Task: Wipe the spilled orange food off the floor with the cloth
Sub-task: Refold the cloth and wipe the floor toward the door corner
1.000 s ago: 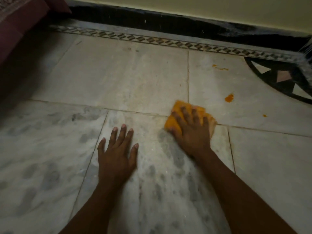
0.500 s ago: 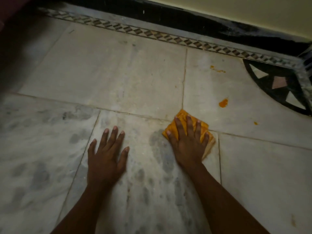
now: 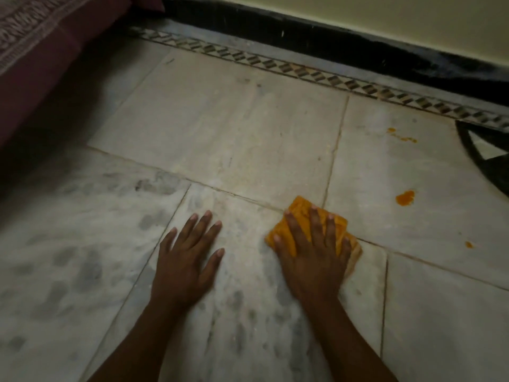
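An orange cloth lies folded on the marble floor, across a tile joint. My right hand presses flat on top of it, fingers spread, covering most of it. My left hand rests flat on the bare floor to the left of the cloth, fingers apart, holding nothing. An orange food blob sits on the tile to the right of the cloth, apart from it. A small orange speck lies further right, and thin orange smears lie further back near the border.
A maroon patterned fabric hangs at the far left. A black skirting and pale wall run along the back, with a patterned inlay strip before it. A dark round floor inlay is at the right edge.
My right hand has drawn the cloth back toward me and slightly left over the last second. My left hand has stayed flat on the floor. The camera view has shifted.
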